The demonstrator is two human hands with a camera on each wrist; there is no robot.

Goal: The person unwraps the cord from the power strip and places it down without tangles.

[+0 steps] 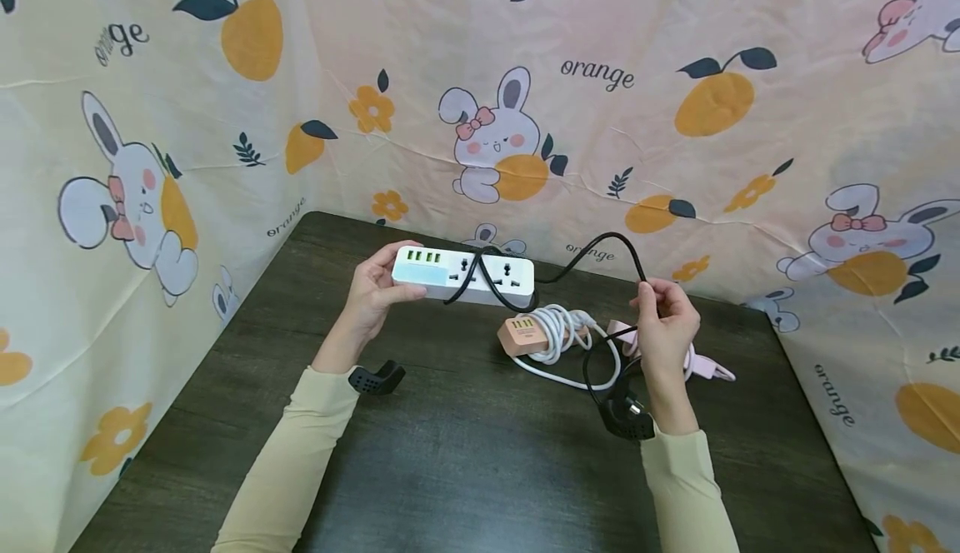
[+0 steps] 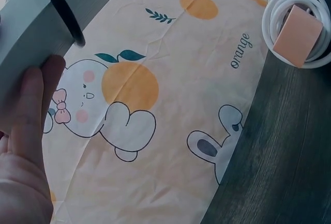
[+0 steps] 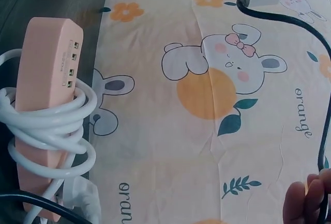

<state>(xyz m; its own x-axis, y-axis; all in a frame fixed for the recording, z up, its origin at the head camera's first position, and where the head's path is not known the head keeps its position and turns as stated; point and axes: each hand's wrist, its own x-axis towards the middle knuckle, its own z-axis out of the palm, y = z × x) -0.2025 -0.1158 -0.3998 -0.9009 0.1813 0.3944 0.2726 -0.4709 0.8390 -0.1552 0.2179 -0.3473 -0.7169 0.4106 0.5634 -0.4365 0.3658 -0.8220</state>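
Observation:
My left hand (image 1: 373, 286) grips the left end of a white power strip (image 1: 420, 268), holding it raised over the back of the table. A black cord (image 1: 611, 236) loops across the strip's sockets and arches from its right end to my right hand (image 1: 666, 324). There the fingertips pinch the cord, and its black plug (image 1: 626, 415) dangles beneath. In the left wrist view the fingers (image 2: 32, 100) press against the underside of the strip (image 2: 41, 32). The right wrist view shows only fingertips (image 3: 305, 200) on the cord (image 3: 327, 131).
A pink power strip (image 1: 522, 336) wrapped in its white cord (image 1: 555, 328) lies on the dark table (image 1: 450, 453) between the hands. A pale pink plug (image 1: 708, 367) lies partly behind my right hand. A printed cloth (image 1: 420, 37) hangs behind and beside the table.

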